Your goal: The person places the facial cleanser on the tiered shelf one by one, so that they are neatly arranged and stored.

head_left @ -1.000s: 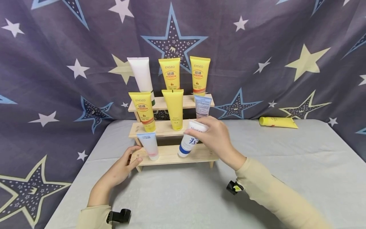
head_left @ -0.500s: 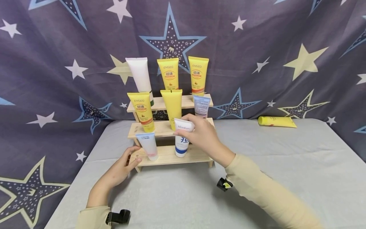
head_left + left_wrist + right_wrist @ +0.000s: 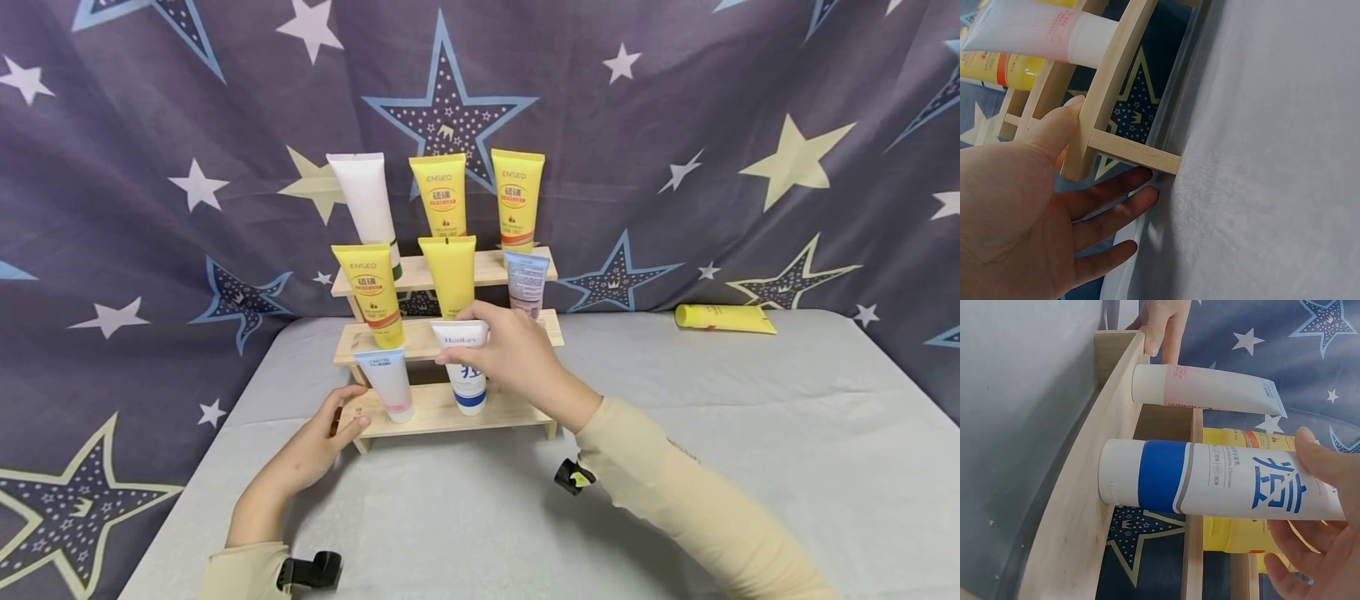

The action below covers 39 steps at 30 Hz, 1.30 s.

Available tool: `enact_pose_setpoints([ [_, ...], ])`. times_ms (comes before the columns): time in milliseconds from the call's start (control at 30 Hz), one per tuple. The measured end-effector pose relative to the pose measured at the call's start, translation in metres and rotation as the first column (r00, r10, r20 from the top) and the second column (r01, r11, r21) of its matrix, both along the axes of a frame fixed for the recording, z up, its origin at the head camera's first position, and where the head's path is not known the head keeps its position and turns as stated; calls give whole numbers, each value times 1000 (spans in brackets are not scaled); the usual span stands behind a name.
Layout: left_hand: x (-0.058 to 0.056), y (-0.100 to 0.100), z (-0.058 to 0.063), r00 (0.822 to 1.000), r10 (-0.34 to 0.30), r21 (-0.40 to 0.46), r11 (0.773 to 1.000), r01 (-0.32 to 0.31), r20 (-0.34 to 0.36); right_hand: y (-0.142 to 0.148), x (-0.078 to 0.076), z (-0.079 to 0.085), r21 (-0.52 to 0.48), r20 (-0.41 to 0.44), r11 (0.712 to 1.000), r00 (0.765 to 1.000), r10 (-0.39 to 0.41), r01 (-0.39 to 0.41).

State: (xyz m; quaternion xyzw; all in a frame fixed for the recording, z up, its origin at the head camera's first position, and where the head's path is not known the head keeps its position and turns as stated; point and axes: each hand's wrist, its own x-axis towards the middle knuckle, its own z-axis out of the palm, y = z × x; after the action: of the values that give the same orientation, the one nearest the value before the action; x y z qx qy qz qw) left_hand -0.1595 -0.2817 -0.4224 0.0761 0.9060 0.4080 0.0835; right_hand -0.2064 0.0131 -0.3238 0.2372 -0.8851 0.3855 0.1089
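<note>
My right hand (image 3: 510, 350) holds a white tube with a blue band (image 3: 1229, 481) by its upper part, thumb in front and fingers behind. The tube stands upright, cap down, at the middle of the lowest board of a three-step wooden rack (image 3: 517, 410). My left hand (image 3: 315, 442) grips the left end of that board; in the left wrist view its thumb (image 3: 1060, 128) lies against the board while the other fingers spread beside the leg. Close to the left hand, a pale pink tube with a blue top (image 3: 388, 385) stands on the same board.
The middle step carries two yellow tubes (image 3: 369, 292) and a small blue-purple tube (image 3: 527, 279). On the top step are a white tube (image 3: 366, 196) and two more yellow tubes (image 3: 519, 196). Another yellow tube (image 3: 723, 317) lies on the grey cloth to the right, before a star-patterned curtain (image 3: 637, 167).
My right hand has moved left along the lowest board with the white tube, which has gone from tilted to nearly upright. My left hand has stayed at the board's end.
</note>
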Motion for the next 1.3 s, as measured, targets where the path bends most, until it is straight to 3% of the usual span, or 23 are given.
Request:
enact_pose_setpoints([
  [167, 1, 0, 0, 1000, 2, 7, 1000, -2, 0, 3, -2, 1, -23, 63, 1000, 998, 22, -21],
  [267, 1, -1, 0, 1000, 4, 5, 1000, -4, -1, 8, -4, -1, -78, 109, 995, 991, 76, -68],
  [433, 0, -1, -1, 1000, 3, 8, 1000, -3, -5, 23, -5, -6, -182, 115, 965, 970, 214, -191],
  [533, 0, -2, -2, 1000, 0, 15, 1000, 1, -9, 33, -4, -11, -235, 91, 947, 966, 244, -217],
  [767, -1, -2, -2, 1000, -2, 24, 1000, 2, -11, 61, -6, -27, -354, -62, 916, 982, 177, -188],
  [1067, -1, 0, -3, 1000, -2, 23, 1000, 2, 7, 111, -12, -50, -429, -133, 899, 990, 36, -90],
  [1300, -1, -1, 0, 1000, 6, 11, 1000, -6, 17, 160, -20, -62, -363, -115, 932, 992, -45, 1],
])
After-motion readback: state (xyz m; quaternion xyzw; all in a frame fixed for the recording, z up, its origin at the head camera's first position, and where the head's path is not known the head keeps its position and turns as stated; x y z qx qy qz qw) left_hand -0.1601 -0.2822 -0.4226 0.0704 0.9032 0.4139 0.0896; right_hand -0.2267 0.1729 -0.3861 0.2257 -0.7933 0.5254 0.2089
